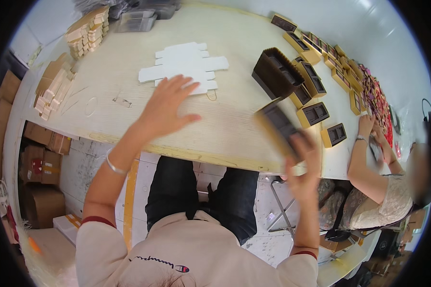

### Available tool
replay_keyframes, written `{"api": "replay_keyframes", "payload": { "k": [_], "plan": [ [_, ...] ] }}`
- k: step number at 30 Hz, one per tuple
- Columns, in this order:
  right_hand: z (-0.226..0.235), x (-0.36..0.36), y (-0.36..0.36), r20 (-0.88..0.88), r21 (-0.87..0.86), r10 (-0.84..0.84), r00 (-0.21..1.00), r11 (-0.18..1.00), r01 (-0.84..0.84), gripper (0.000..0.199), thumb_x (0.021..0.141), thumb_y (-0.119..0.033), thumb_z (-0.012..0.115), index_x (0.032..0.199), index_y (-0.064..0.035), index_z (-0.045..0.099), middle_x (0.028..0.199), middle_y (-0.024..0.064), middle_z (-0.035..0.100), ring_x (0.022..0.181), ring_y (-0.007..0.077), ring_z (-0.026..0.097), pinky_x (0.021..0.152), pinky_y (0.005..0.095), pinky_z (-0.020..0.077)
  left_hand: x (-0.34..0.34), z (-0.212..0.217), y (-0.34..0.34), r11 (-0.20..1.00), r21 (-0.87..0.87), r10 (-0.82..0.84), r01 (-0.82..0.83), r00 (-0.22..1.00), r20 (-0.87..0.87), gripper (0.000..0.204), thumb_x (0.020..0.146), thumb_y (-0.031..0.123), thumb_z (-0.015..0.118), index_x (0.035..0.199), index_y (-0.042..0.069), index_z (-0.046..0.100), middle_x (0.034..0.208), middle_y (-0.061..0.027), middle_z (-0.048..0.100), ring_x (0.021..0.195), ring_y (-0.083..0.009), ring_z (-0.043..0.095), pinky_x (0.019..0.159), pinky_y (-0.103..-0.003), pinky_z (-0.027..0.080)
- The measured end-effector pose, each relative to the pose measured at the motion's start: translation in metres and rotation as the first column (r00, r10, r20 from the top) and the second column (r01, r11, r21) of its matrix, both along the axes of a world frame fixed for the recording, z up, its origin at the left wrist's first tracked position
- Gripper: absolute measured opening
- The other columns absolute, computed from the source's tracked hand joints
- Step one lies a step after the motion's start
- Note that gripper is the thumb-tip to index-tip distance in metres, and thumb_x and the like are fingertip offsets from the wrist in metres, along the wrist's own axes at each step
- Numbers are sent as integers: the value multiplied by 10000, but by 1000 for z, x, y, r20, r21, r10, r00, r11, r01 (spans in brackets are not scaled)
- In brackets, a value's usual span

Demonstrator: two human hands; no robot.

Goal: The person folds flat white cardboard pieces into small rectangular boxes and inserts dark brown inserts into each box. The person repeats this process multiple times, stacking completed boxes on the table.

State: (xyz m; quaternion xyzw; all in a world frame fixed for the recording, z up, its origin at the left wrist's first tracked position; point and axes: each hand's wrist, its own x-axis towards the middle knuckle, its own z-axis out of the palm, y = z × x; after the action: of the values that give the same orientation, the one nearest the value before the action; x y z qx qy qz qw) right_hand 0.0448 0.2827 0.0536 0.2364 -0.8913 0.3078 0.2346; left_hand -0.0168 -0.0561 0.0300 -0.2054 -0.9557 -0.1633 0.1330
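Observation:
My right hand [304,165] grips the near end of a gold box with a dark insert [281,126], tilted and smeared by motion over the table's front part. My left hand [170,107], fingers spread, is over the near edge of a white flat cardboard blank [184,64]; whether it touches the card I cannot tell. Beyond the box in my right hand is a stack of dark brown plastic trays [275,71]. Gold boxes with dark inserts [313,114] stand to the right of it, one [334,135] nearest the table's front edge.
Stacks of folded cardboard [55,88] lie at the left edge, with clear plastic trays [136,20] at the back. More gold boxes [342,76] line the right side beside a heap of red pieces [376,100]. A co-worker's arms [366,158] rest there. A folding stool [285,205] is below.

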Motion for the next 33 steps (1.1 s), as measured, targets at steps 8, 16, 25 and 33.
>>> {"api": "replay_keyframes", "payload": {
  "k": [8,16,25,33],
  "plan": [
    [25,-161,150,-200,288,-333,922,879,380,545,833,-218,723,1309,-40,528,1354,219,486,1276,363,431,1058,403,336,-53,-5,-16,1000,-13,27,-25,980,195,291,752,191,737,970,18,651,932,-145,633,903,-330,601,794,-402,479],
    [2,-89,62,-175,-44,-207,963,978,202,358,810,-89,698,1147,-17,604,1260,212,537,1160,370,526,975,420,426,-42,4,-15,995,-97,-5,21,988,156,226,756,153,714,920,5,669,896,-135,629,874,-316,606,777,-373,482],
    [-52,-13,-14,-68,-127,35,997,991,-43,295,764,13,686,1053,4,625,1159,195,582,1047,375,573,885,406,475,-46,2,-34,991,-133,-25,32,998,57,102,835,21,547,827,14,649,836,-151,641,781,-338,621,719,-379,502],
    [-63,-6,-48,-87,-148,176,981,971,-188,254,750,28,678,999,21,633,1110,197,598,995,365,584,823,401,493,-35,-12,-47,999,36,0,6,985,-174,95,834,96,588,804,46,664,783,-110,668,727,-304,637,656,-410,502]
  ]
}}
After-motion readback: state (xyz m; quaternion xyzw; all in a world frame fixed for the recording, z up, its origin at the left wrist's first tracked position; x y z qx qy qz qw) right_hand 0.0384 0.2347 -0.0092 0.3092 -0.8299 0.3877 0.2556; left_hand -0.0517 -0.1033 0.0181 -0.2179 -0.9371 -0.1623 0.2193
